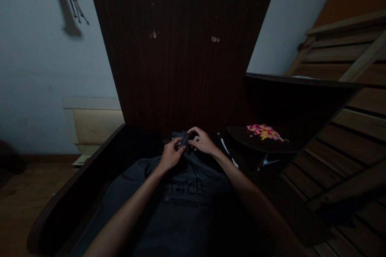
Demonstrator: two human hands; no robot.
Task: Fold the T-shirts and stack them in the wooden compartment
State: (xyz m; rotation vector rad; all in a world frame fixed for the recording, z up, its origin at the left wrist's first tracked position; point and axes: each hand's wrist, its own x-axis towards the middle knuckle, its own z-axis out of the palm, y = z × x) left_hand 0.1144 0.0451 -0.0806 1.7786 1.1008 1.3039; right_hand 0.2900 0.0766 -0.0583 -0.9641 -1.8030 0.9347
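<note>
Two hands, L hand [171, 155] and R hand [205, 143], work at the far end of a dark shirt [187, 225] in low light. Shirt lies below the forearms, lettering [188, 186] up, nr. the base of an upright board [181, 68]. L hand pinches a bunched fold [183, 137] btwn thumb & fingers; R hand curls at the fold's other side, thumb nr. fingertips, but whether it grips cloth can't be told. Well apart, at R: a pink-&-yellow pile [265, 131] on a rounded shelf [237, 134]. Step in hand (judged): adjusting the fold, prob. at the neck. Next move prob. calls for a steady L pinch w/ R fingers working the cloth.
</note>
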